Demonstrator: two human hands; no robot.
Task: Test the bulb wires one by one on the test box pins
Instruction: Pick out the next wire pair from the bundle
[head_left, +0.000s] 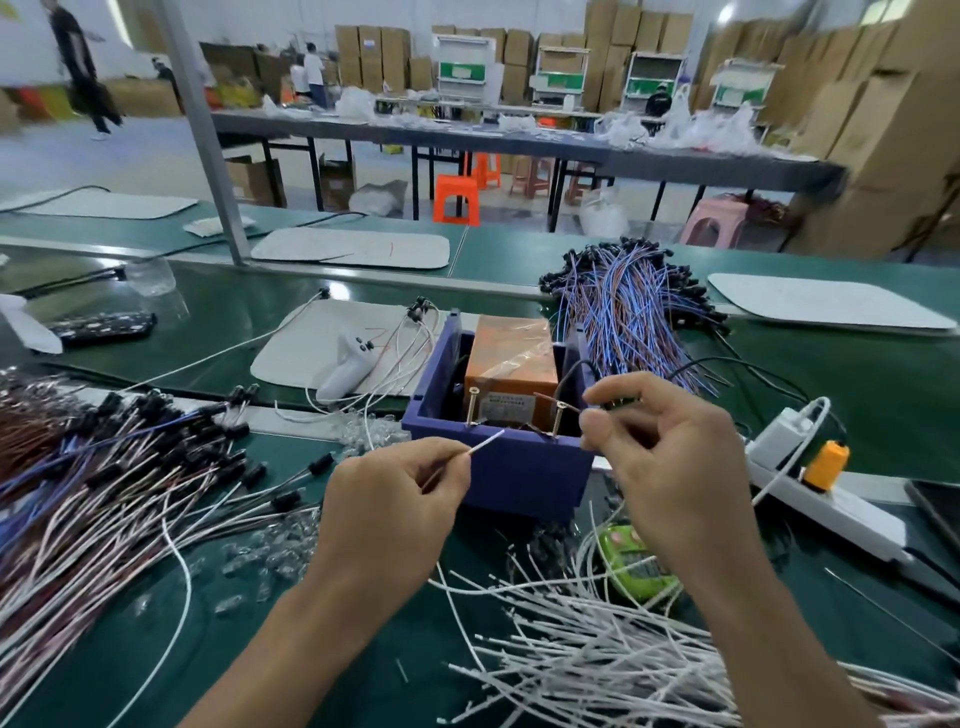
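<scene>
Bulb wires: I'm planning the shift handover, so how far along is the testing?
Done: cannot tell; no pile is marked as tested. In hand: the left hand pinches a white wire just short of the left pin of the test box, while the right hand holds a brown wire at the right pin. Left: probably a lot, as the left heap, front heap and rear heap are all large.
</scene>
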